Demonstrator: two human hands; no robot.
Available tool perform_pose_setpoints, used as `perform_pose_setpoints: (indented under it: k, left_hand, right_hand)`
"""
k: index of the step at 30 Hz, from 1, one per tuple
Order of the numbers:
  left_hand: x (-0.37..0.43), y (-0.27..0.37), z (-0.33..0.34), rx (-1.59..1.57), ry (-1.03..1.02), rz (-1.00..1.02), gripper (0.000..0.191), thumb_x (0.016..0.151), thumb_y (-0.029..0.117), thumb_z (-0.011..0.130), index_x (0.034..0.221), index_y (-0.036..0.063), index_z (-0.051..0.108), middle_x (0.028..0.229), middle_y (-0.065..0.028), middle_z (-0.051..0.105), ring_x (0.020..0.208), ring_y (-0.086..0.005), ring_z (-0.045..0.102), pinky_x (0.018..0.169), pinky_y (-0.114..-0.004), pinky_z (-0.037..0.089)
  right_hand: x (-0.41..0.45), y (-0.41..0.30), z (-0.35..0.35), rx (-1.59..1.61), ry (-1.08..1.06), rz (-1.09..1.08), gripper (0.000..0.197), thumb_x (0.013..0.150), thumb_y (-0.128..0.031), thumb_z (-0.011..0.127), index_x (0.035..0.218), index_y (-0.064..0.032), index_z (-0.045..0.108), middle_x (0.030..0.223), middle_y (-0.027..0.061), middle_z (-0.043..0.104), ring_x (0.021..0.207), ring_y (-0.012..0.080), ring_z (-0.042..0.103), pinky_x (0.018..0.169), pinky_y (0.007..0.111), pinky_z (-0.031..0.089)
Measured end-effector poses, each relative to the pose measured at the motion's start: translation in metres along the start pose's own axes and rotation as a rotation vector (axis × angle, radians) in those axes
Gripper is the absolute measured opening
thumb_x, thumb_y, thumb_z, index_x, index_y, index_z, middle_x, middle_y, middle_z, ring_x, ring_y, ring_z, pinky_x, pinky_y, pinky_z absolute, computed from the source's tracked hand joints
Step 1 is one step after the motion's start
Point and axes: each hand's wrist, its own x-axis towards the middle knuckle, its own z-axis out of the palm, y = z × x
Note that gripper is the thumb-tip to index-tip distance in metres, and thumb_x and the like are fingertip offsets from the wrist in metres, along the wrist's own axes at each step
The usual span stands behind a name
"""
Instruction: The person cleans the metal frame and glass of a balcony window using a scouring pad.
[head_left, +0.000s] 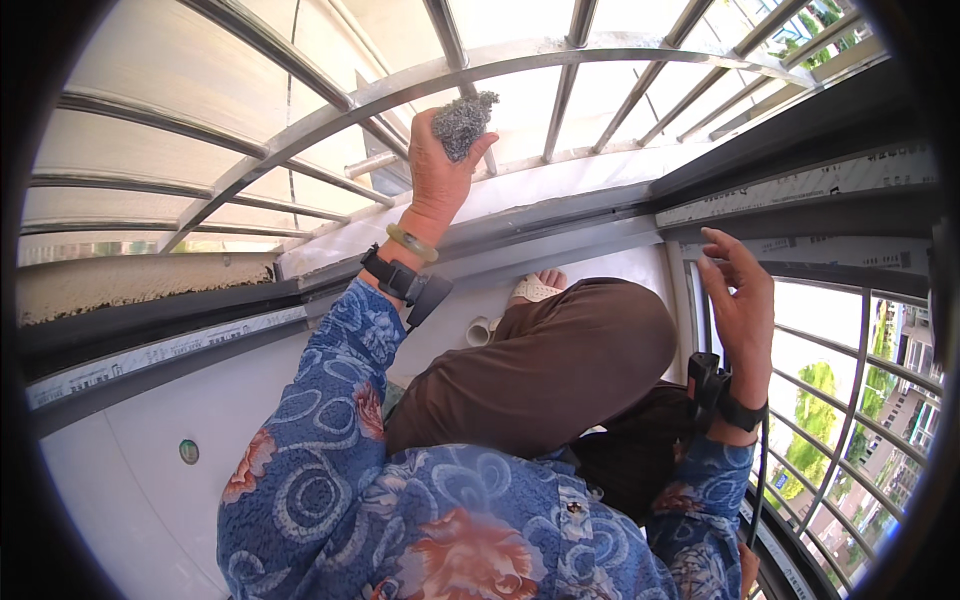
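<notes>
My left hand (444, 169) reaches out past the window frame and grips a grey steel wool scourer (462, 126). The scourer is against an upright of the metal window grille (525, 56), close under its curved crossbar. A bangle and a strapped device are around that wrist. On the right, my right hand (735, 289) is raised beside the dark window frame (795, 202), its fingers loosely bent and nothing held. Whether its fingertips touch the frame, I cannot tell. A black device with a cable is strapped at this wrist.
My bent knee in brown trousers (570, 360) is in the middle, with a sandalled foot (541, 286) beyond it. Near the foot is a white pipe end (478, 331). The window track (480, 244) crosses ahead. A second barred window (840, 375) is on the right.
</notes>
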Motion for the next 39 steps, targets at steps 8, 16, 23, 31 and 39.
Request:
perform_pose_setpoints:
  k: [8, 16, 23, 31, 39]
  left_hand:
    - [-0.012, -0.040, 0.028, 0.008, -0.069, -0.235, 0.050, 0.071, 0.028, 0.077, 0.098, 0.0020, 0.043, 0.085, -0.0109, 0.060, 0.078, -0.0201, 0.060, 0.071, -0.032, 0.049]
    - [-0.065, -0.077, 0.089, -0.081, -0.162, -0.621, 0.048, 0.071, 0.031, 0.075, 0.096, 0.0006, 0.049, 0.085, -0.0139, 0.062, 0.080, -0.0255, 0.061, 0.072, -0.034, 0.048]
    - [-0.077, -0.107, 0.095, 0.228, -0.300, -0.653, 0.048, 0.065, 0.026, 0.078, 0.095, 0.0009, 0.050, 0.088, -0.0178, 0.061, 0.084, -0.0341, 0.060, 0.074, -0.039, 0.047]
    - [0.014, -0.028, 0.018, 0.024, -0.002, -0.132, 0.057, 0.059, 0.027, 0.084, 0.095, 0.0038, 0.047, 0.087, -0.0098, 0.058, 0.081, -0.0219, 0.057, 0.074, -0.033, 0.047]
    - [-0.002, -0.040, 0.054, -0.337, 0.158, -0.358, 0.049, 0.059, 0.015, 0.078, 0.095, 0.0029, 0.046, 0.085, -0.0074, 0.060, 0.079, -0.0144, 0.058, 0.073, -0.028, 0.047]
  right_hand:
    - [-0.014, 0.000, -0.014, -0.056, 0.016, 0.056, 0.029, 0.083, -0.012, 0.060, 0.112, -0.0058, 0.059, 0.094, 0.0113, 0.063, 0.076, 0.0150, 0.059, 0.069, 0.028, 0.046]
    - [-0.013, -0.005, -0.014, -0.126, -0.010, 0.062, 0.031, 0.082, -0.013, 0.059, 0.112, -0.0062, 0.060, 0.094, 0.0117, 0.063, 0.081, 0.0184, 0.060, 0.074, 0.030, 0.046]
    - [-0.006, -0.008, -0.011, -0.024, 0.002, 0.006, 0.029, 0.082, -0.009, 0.059, 0.111, -0.0061, 0.060, 0.095, 0.0118, 0.064, 0.077, 0.0179, 0.060, 0.065, 0.028, 0.047]
    - [-0.011, -0.015, -0.005, 0.004, -0.012, -0.080, 0.029, 0.082, -0.010, 0.060, 0.110, -0.0052, 0.060, 0.094, 0.0122, 0.063, 0.075, 0.0178, 0.059, 0.062, 0.029, 0.045]
    - [-0.006, 0.002, -0.002, -0.051, -0.043, 0.036, 0.030, 0.081, -0.008, 0.060, 0.110, -0.0045, 0.060, 0.093, 0.0126, 0.063, 0.076, 0.0181, 0.059, 0.065, 0.029, 0.045]
